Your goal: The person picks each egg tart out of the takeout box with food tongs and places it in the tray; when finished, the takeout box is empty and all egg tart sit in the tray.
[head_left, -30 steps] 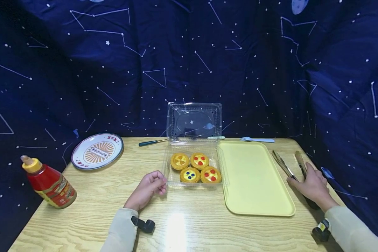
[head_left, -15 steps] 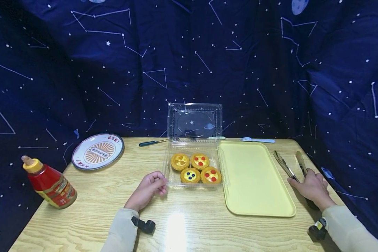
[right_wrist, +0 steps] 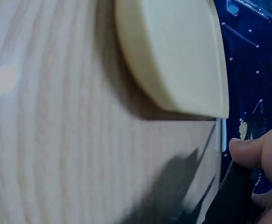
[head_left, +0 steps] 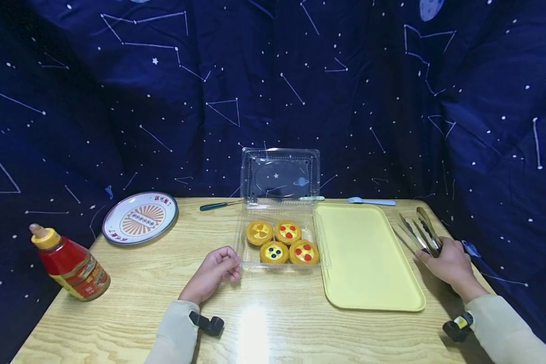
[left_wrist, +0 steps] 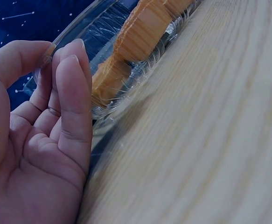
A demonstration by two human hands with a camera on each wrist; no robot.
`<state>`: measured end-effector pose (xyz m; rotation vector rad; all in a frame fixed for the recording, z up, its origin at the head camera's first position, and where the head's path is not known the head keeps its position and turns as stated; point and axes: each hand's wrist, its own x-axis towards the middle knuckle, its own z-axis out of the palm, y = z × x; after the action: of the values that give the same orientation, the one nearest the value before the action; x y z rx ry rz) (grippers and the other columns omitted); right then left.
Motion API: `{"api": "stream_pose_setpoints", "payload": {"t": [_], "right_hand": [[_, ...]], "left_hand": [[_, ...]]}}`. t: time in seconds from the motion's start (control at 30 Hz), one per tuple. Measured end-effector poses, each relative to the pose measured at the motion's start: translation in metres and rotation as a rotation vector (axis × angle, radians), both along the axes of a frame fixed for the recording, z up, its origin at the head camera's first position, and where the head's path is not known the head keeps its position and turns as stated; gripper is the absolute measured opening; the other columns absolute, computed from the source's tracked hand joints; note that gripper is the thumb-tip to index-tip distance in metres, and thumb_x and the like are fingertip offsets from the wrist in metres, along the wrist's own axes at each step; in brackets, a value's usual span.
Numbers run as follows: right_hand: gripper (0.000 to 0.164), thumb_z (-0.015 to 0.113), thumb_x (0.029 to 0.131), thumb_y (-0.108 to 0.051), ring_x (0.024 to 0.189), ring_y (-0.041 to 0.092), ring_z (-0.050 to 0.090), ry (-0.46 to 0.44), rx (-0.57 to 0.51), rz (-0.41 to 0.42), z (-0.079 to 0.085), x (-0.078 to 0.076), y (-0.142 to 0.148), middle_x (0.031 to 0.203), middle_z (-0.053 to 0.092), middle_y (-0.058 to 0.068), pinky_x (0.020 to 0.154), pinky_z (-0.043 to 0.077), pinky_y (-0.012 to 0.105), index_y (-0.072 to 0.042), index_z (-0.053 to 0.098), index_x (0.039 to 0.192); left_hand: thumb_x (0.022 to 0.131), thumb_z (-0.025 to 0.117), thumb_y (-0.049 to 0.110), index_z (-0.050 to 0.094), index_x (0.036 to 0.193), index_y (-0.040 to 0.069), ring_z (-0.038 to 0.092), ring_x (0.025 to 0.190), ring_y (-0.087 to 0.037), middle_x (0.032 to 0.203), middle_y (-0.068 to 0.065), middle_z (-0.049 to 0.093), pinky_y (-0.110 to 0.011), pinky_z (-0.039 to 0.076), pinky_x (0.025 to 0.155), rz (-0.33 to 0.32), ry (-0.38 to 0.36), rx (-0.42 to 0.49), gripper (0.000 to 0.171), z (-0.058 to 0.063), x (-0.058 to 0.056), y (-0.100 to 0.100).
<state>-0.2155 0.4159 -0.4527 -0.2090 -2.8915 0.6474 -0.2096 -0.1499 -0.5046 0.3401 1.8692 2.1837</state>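
At the front left corner of an open clear plastic container (head_left: 255,265), my left hand (head_left: 211,275) pinches the rim between thumb and fingers. Inside sit several egg tarts: one with blue dots (head_left: 274,252), two with red dots (head_left: 304,252), one with orange wedges (head_left: 259,232). The left wrist view shows fingers (left_wrist: 73,98) on the clear rim beside the tarts. My right hand (head_left: 452,265) grips metal tongs (head_left: 429,227) with dark handles, raised over the table at the right, tips pointing away. In the right wrist view the thumb (right_wrist: 247,153) presses the dark handle (right_wrist: 233,191).
A yellow tray (head_left: 368,263) lies between the container and the tongs. Behind stand a blue fork (head_left: 373,201), a pale green handle (head_left: 311,198) and a dark green-handled utensil (head_left: 215,206). A patterned plate (head_left: 143,218) and a red squeeze bottle (head_left: 79,270) are at the left.
My right hand has lifted the tongs off the table, and their arms have drawn closer together. My left hand stays at the container's rim.
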Motion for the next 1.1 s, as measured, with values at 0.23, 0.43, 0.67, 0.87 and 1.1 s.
{"api": "stream_pose_setpoints", "payload": {"t": [0.23, 0.43, 0.67, 0.87, 1.1], "right_hand": [[0.07, 0.066, 0.094, -0.032, 0.098, 0.057, 0.044, 0.076, -0.019, 0.051, 0.01, 0.0, -0.012, 0.111, 0.041, 0.036, 0.077, 0.038, 0.064, 0.016, 0.036, 0.134], [0.068, 0.067, 0.093, -0.025, 0.105, 0.056, 0.043, 0.12, -0.035, 0.108, 0.017, 0.0, -0.025, 0.116, 0.04, 0.038, 0.081, 0.037, 0.065, 0.016, 0.034, 0.135], [0.064, 0.064, 0.095, -0.031, 0.097, 0.049, 0.046, 0.101, -0.039, 0.154, 0.022, 0.0, -0.037, 0.108, 0.046, 0.035, 0.073, 0.04, 0.061, 0.013, 0.038, 0.134], [0.05, 0.057, 0.099, -0.04, 0.083, 0.04, 0.052, 0.127, -0.056, 0.158, 0.024, -0.003, -0.045, 0.096, 0.054, 0.024, 0.064, 0.039, 0.046, 0.002, 0.046, 0.124], [0.062, 0.052, 0.1, -0.048, 0.099, 0.054, 0.055, 0.14, -0.084, 0.15, 0.024, -0.004, -0.058, 0.113, 0.057, 0.034, 0.071, 0.043, 0.062, -0.003, 0.04, 0.141]], "left_hand": [[0.096, 0.059, 0.009, 0.055, 0.089, 0.003, 0.062, 0.068, -0.016, 0.078, -0.008, 0.06, -0.025, 0.054, 0.062, -0.003, 0.013, 0.0, 0.01, 0.001, 0.0, -0.002], [0.096, 0.06, 0.009, 0.054, 0.089, 0.003, 0.062, 0.068, -0.015, 0.079, -0.008, 0.06, -0.025, 0.054, 0.062, -0.006, 0.01, 0.009, 0.011, 0.001, 0.0, -0.001], [0.096, 0.059, 0.009, 0.054, 0.089, 0.002, 0.061, 0.067, -0.015, 0.078, -0.008, 0.06, -0.025, 0.054, 0.061, -0.013, 0.011, 0.007, 0.011, 0.0, -0.001, 0.0], [0.097, 0.06, 0.01, 0.055, 0.089, 0.002, 0.061, 0.068, -0.016, 0.08, -0.009, 0.06, -0.026, 0.054, 0.062, -0.01, 0.012, 0.007, 0.012, 0.0, -0.004, 0.001], [0.096, 0.059, 0.009, 0.055, 0.089, 0.001, 0.061, 0.067, -0.016, 0.079, -0.01, 0.059, -0.025, 0.054, 0.061, 0.007, 0.011, -0.003, 0.012, 0.003, 0.001, 0.0]]}}
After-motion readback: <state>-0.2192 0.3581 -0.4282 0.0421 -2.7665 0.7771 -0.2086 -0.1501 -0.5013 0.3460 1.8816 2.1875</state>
